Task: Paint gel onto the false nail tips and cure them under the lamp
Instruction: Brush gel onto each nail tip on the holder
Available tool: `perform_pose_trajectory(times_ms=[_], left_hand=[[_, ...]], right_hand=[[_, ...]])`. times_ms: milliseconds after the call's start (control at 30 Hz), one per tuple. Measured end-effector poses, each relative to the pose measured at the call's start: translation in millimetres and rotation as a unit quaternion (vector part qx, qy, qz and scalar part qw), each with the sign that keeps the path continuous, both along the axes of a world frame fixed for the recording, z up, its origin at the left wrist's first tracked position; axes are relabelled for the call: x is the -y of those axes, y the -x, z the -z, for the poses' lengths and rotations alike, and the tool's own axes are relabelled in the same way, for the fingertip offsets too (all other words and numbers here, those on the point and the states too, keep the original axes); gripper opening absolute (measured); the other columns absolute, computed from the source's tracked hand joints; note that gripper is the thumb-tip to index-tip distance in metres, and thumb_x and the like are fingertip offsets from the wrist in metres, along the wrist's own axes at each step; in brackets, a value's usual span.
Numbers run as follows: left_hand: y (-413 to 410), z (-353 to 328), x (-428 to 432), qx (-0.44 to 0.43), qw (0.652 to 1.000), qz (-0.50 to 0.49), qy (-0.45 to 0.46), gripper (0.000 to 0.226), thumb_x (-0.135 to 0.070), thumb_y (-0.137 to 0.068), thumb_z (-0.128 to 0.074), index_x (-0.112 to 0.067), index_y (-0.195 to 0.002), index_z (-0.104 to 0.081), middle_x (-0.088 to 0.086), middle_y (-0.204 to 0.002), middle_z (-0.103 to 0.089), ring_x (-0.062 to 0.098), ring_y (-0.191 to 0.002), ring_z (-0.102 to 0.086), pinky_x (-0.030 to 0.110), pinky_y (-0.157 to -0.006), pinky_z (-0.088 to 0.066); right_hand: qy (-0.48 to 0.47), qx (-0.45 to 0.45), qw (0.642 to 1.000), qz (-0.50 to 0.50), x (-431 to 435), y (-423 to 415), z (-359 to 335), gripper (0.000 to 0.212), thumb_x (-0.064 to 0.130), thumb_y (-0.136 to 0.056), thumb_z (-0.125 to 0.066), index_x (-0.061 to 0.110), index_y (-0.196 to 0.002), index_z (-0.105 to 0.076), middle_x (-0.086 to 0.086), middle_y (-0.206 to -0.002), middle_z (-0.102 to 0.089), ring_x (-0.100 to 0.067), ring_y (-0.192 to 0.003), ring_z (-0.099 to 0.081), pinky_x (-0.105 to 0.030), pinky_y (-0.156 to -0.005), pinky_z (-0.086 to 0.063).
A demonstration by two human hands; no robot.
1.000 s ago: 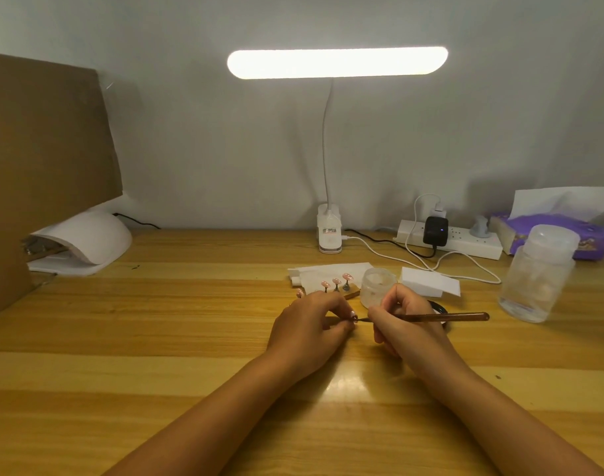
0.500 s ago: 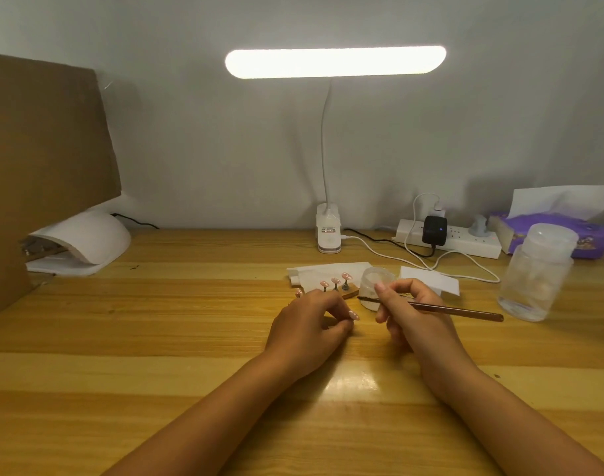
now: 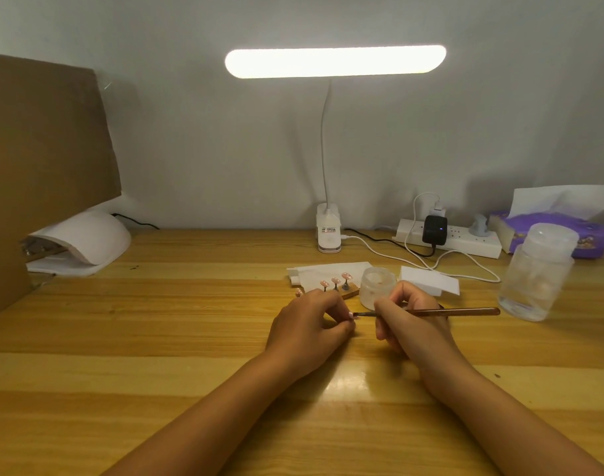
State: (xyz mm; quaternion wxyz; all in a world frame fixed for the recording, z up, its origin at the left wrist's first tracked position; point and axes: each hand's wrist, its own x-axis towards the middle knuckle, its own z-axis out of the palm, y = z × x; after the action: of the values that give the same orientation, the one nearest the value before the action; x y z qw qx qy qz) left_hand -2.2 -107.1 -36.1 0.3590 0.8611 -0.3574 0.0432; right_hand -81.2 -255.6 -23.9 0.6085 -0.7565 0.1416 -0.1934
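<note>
Left hand (image 3: 310, 326): your fingers curl, pinching a nail tip (image 3: 350, 316).
Right hand (image 3: 412, 322): you grip the brush (image 3: 458, 312), bristles touching that tip.

A long white bar-shaped desk lamp (image 3: 334, 61) glows at the top, blown out to flat white, and gives the main light. The pale grey wall (image 3: 225, 149) dims towards the corners, with soft shadows low at its right. A bright sheen lies on the striped yellow wooden surface (image 3: 156, 338) between the forearms. The left hand (image 3: 310, 324) and right hand (image 3: 413, 326) look sharp. Straight edges bow near the borders.
</note>
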Motion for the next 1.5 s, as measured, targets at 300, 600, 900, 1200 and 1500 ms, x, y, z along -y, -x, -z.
perform_pose_trajectory(times_ms=[300, 600, 900, 1200, 1500], left_hand=[[-1.5, 2.0, -0.4, -0.003, 1.000, -0.002, 0.005, 0.017, -0.032, -0.085, -0.071, -0.037, -0.077, -0.057, -0.016, -0.091, -0.063, -0.005, -0.067, -0.053, 0.024, -0.066, -0.041], [-0.7, 0.5, -0.3, -0.004, 1.000, 0.004, 0.003, 0.008, -0.032, -0.087, -0.071, -0.033, -0.084, -0.063, -0.016, -0.095, -0.064, -0.002, -0.072, -0.053, 0.025, -0.072, -0.044], [-1.4, 2.3, -0.3, -0.008, 1.000, 0.007, 0.015, 0.003, -0.032, -0.088, -0.070, -0.033, -0.088, -0.067, -0.020, -0.092, -0.065, -0.007, -0.068, -0.051, 0.027, -0.084, -0.045], [-1.2, 1.6, -0.7, -0.029, 0.999, 0.012, 0.029, 0.013, -0.029, -0.088, -0.069, -0.039, -0.083, -0.063, -0.023, -0.090, -0.067, -0.013, -0.065, -0.051, 0.021, -0.068, -0.036], [-0.7, 0.6, -0.6, -0.031, 0.999, 0.009, 0.021, 0.012, -0.031, -0.088, -0.069, -0.039, -0.087, -0.062, -0.022, -0.092, -0.065, 0.002, -0.070, -0.052, 0.027, -0.068, -0.041]], right_hand=[[0.048, -0.010, 0.999, -0.011, -3.0, -0.6, 0.5, 0.015, 0.020, -0.089, -0.061, 0.007, -0.085, -0.054, -0.006, -0.062, -0.070, -0.007, -0.047, -0.054, -0.020, -0.044, -0.042], [0.070, -0.014, 0.997, 0.034, -2.0, -0.1, 0.8, 0.011, 0.015, -0.084, -0.063, 0.009, -0.078, -0.055, -0.003, -0.054, -0.066, -0.002, -0.042, -0.053, -0.027, -0.049, -0.040], [-0.010, 0.016, 0.999, 0.050, 3.0, -0.3, 0.6, 0.013, 0.016, -0.090, -0.062, 0.008, -0.083, -0.054, 0.000, -0.051, -0.060, -0.003, -0.040, -0.047, -0.023, -0.043, -0.038], [0.037, 0.000, 0.999, 0.004, 1.5, -1.3, 1.8, 0.010, 0.019, -0.089, -0.061, 0.013, -0.083, -0.056, 0.007, -0.051, -0.057, 0.002, -0.043, -0.047, -0.022, -0.047, -0.037], [0.057, 0.001, 0.998, 0.011, -0.6, -0.2, 1.7, 0.018, 0.032, -0.092, -0.061, 0.016, -0.083, -0.058, 0.003, -0.060, -0.067, 0.001, -0.047, -0.052, -0.030, -0.054, -0.040]])
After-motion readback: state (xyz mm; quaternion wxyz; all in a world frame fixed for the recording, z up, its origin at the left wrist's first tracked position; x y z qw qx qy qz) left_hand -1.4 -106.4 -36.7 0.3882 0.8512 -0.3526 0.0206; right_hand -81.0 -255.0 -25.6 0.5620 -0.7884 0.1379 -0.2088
